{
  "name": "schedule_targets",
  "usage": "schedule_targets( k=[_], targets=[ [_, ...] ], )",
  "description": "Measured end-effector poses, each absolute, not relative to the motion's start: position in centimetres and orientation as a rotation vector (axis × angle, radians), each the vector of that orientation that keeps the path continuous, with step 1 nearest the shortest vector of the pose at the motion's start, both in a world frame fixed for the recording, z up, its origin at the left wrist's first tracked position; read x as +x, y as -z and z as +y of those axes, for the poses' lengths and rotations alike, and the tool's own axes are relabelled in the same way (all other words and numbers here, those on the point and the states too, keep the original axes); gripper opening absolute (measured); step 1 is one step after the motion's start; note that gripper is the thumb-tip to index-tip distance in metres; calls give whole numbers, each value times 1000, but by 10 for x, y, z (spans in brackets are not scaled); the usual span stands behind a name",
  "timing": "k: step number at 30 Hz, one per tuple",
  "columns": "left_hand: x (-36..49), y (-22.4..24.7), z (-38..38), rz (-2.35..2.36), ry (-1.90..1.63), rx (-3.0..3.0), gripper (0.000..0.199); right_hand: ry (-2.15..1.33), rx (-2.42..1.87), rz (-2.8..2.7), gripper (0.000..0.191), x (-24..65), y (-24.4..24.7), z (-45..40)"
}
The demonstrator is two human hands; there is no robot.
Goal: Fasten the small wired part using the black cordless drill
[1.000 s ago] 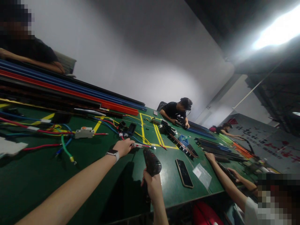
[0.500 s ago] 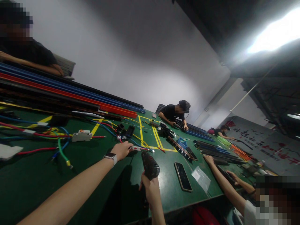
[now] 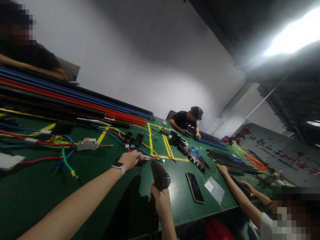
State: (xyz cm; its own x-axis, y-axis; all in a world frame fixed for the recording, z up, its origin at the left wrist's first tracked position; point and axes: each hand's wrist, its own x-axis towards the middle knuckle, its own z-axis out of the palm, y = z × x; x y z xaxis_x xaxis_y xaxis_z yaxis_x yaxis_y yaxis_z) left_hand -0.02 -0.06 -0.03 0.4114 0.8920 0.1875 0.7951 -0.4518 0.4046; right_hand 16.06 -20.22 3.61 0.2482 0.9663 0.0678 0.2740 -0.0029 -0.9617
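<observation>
My left hand (image 3: 130, 159), with a watch (image 3: 118, 166) on its wrist, is closed on the near end of a small pale circuit breaker (image 3: 144, 157). Wires with bare metal lugs come out beyond the breaker. My right hand (image 3: 160, 196) grips the handle of a dark power screwdriver (image 3: 160, 176). The screwdriver's nose points at the breaker; whether its bit touches a screw cannot be made out. Left of my hands lies another breaker (image 3: 87, 144) on red wires, beside a green wire (image 3: 67, 162) ending in a lug.
A phone (image 3: 195, 187) and a clear plastic bag (image 3: 214, 190) lie to the right on the green table (image 3: 175, 203). Long red and blue strips (image 3: 120, 115) line the far left side. A co-worker's arm (image 3: 241, 196) reaches in from the right; other people sit across the table.
</observation>
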Motion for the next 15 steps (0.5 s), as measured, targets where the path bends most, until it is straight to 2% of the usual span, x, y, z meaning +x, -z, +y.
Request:
schedule_targets(
  k=[15],
  targets=[
    [-1,3,0,1478,-560,2396,36,-833,-1527,-1255,10,161,-37,-203]
  ],
)
